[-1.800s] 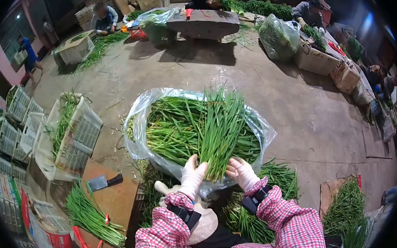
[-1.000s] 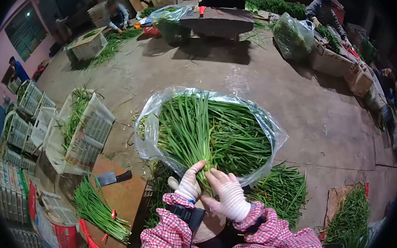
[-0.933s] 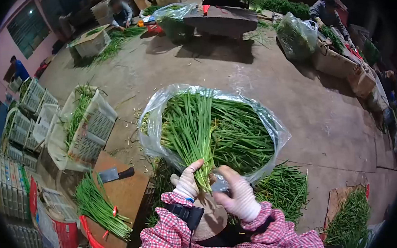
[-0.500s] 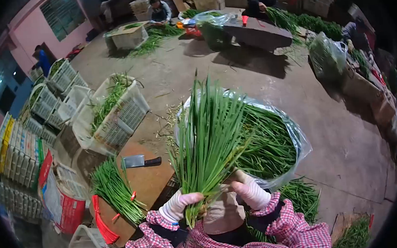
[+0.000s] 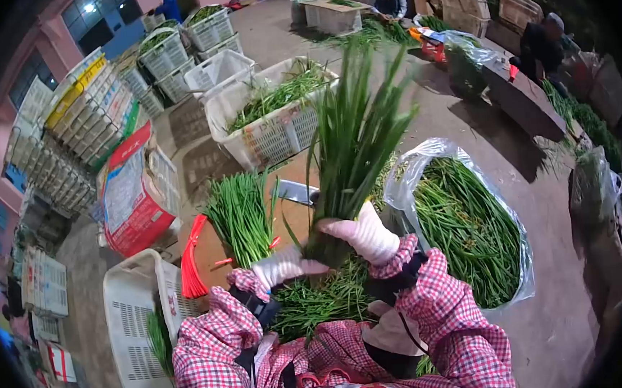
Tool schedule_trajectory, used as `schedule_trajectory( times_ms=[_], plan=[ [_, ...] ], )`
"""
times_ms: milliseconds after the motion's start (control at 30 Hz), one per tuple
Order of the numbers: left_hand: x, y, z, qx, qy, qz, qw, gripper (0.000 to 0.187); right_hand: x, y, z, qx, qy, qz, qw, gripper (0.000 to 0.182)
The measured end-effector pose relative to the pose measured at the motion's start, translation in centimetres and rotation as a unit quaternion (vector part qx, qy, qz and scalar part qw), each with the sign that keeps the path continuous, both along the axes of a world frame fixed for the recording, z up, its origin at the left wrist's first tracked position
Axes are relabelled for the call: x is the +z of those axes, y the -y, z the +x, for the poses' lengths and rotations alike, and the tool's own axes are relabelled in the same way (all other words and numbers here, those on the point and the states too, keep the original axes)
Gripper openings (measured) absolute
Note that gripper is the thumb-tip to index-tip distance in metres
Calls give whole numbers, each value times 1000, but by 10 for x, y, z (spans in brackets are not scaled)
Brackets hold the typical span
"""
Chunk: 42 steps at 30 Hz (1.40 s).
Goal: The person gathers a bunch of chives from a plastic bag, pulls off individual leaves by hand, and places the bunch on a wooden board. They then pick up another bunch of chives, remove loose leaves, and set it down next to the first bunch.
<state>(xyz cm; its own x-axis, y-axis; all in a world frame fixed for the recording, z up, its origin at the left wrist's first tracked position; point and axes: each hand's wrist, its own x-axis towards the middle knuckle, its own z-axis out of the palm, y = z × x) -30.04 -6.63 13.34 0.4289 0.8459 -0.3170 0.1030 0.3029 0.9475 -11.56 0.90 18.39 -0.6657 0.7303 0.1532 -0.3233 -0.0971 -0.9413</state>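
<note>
A bunch of garlic chives (image 5: 354, 137) stands nearly upright before me, its leaf tips blurred by motion. My right hand (image 5: 368, 237), in a pale glove, is closed around its lower part. My left hand (image 5: 286, 266), also gloved, is closed at the stem base, its fingers partly hidden behind the stems. On the board (image 5: 298, 169) behind the bunch lies a cleaver (image 5: 295, 191), its handle covered by leaves. A bundle of chives (image 5: 240, 217) with red ties rests left of the bunch. Loose chives (image 5: 318, 301) lie below my hands.
Right of me is a clear plastic bag (image 5: 525, 251) full of chives. Red strips (image 5: 193, 263) hang at the board's left edge, above a white basket (image 5: 129, 329). A crate (image 5: 278, 138) with cuttings stands ahead, stacked crates (image 5: 89, 108) at left. Other people work farther back.
My view has swung left. The bunch has moved left from beside the bag to over the board, held in both hands. My right hand is now higher on the stems than my left.
</note>
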Motion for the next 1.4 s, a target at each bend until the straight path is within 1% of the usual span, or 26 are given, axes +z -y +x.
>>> schedule_trajectory(
  times_ms=[67, 167, 200, 300, 333, 367, 433, 467, 500, 600, 667, 700, 767, 800, 833, 867, 900, 933, 967, 1033, 1100, 1133, 1200, 1300, 1333, 1400],
  plan=[
    [45, 4, -11, 60, 7, 59, 996, 66, 14, -4, -24, 1, -3, 39, 999, 37],
    [52, -9, -36, 127, 13, 117, 985, 63, 4, -32, -54, 45, 11, 97, 994, 32],
    [49, -19, -44, 121, 19, 166, 978, 70, 1, -41, -64, 76, 10, 105, 992, 37],
    [45, -20, -56, 167, -34, 176, 970, 71, -28, -56, -87, 80, -2, 168, 983, 45],
    [28, -27, -66, 165, -73, 156, 971, 73, -33, -60, -93, 101, 8, 198, 975, 59],
    [18, -29, -71, 169, -72, 149, 971, 73, -36, -59, -90, 126, 16, 120, 985, 67],
    [-6, -31, -75, 190, 69, 72, 977, 69, -53, -65, -96, 171, -22, 43, 984, 74],
    [-25, -32, -82, 179, -47, 154, 971, 58, -60, -66, -99, 170, -22, 33, 985, 74],
    [-25, -32, -83, 170, -92, 168, 967, 58, -58, -66, -102, 171, 7, 24, 985, 73],
    [-13, -33, -84, 144, -143, 172, 964, 57, -85, -77, -114, 183, 39, 36, 982, 69],
    [5, -40, -78, 132, -182, 186, 957, 57, -87, -81, -115, 206, 39, 67, 975, 55],
    [17, -44, -75, 123, -204, 199, 951, 57, -82, -82, -115, 204, 36, 64, 976, 55],
    [41, -47, -67, 110, -249, 231, 934, 57, -76, -82, -115, 291, 105, 110, 945, 49],
    [51, -43, -65, 106, -271, 249, 924, 56, -73, -79, -118, 270, 36, 189, 943, 46],
    [61, -40, -61, 115, -268, 243, 925, 56, -71, -68, -121, 235, -51, 141, 960, 50],
    [60, -20, -58, 191, -151, 146, 959, 51, -66, -53, -116, 271, 16, 155, 950, 54],
    [63, -5, -56, 267, -30, 49, 962, 46, -53, -46, -111, 309, 85, 174, 931, 57],
    [71, 6, -58, 264, -24, 89, 960, 34, -59, -36, -108, 292, 162, 259, 906, 62],
    [79, 16, -58, 301, 4, 82, 950, 25, -82, -24, -110, 369, 147, 218, 891, 66],
    [79, 46, -68, 381, 89, 59, 918, 25, -136, 3, -111, 336, 185, 276, 881, 67],
    [86, 73, -79, 406, 152, 68, 899, 20, -145, 24, -101, 391, 264, 232, 850, 65],
    [91, 88, -83, 441, 179, 60, 877, 20, -157, 36, -97, 355, 327, 301, 822, 58],
    [97, 119, -88, 484, 214, 64, 846, 20, -183, 54, -92, 334, 311, 290, 841, 46],
    [91, 166, -115, 516, 260, 53, 814, 19, -189, 66, -85, 327, 314, 318, 833, 35],
    [91, 175, -116, 574, 245, 43, 780, 21, -184, 71, -78, 285, 335, 361, 822, 34],
    [90, 203, -122, 577, 253, 65, 774, 24, -176, 75, -71, 272, 377, 387, 796, 34]
  ],
)
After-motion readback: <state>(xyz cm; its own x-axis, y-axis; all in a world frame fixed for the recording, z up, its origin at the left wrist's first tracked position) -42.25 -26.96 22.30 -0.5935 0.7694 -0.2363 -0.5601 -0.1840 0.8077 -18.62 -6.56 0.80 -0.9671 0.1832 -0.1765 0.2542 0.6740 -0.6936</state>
